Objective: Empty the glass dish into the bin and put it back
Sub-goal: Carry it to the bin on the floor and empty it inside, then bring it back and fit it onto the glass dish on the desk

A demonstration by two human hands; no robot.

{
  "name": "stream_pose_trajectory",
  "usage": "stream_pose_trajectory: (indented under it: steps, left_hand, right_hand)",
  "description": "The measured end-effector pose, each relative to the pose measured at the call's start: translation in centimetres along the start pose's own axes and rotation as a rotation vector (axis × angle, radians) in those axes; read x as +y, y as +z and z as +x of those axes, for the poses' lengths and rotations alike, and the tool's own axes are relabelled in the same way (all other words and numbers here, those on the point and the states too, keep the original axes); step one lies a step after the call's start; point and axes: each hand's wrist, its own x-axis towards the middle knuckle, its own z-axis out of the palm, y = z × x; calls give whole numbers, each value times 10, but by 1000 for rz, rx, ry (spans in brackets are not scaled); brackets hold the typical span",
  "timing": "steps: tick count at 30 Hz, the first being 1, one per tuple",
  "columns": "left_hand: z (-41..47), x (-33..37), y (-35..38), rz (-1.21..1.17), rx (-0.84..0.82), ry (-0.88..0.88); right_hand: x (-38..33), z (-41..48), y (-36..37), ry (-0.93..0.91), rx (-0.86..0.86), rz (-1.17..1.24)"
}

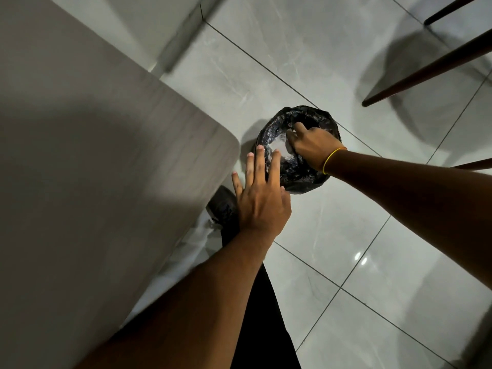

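Observation:
A small round bin [300,179] lined with a black plastic bag stands on the tiled floor beside the table corner. Over its mouth I hold a clear glass dish [279,149], tipped, with my right hand [312,146] gripping its right rim from above. My left hand [262,198] hovers at the bin's near left edge, fingers spread and flat, its fingertips overlapping the dish's left side. I cannot tell whether they touch it. What is inside the dish is not visible.
A grey table top [93,155] with a rounded corner fills the left side. Dark wooden chair legs [431,67] stand at the upper right. My foot in a dark shoe [222,206] rests on the glossy floor tiles [372,262] below the bin.

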Motion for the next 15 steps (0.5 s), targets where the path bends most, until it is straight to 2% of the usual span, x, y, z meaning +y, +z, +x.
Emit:
stream_pose_trajectory:
  steps: [3, 5, 8, 12, 15]
  left_hand:
    - [-1, 0, -1, -7, -13, -2]
    - [-1, 2, -2, 1, -35, 1]
    - [-6, 9, -8, -3, -57, -6]
    - [-24, 37, -32, -17, -47, 36]
    - [-26, 65, -60, -66, 1, 89]
  right_hand:
    - [-1, 3, 0, -16, 51, 47]
    - [-2, 3, -3, -39, 9, -9]
    - [1, -4, -12, 50, -5, 26]
    - [16, -30, -43, 283, 95, 419]
    - [33, -57, -72, 495, 107, 690]
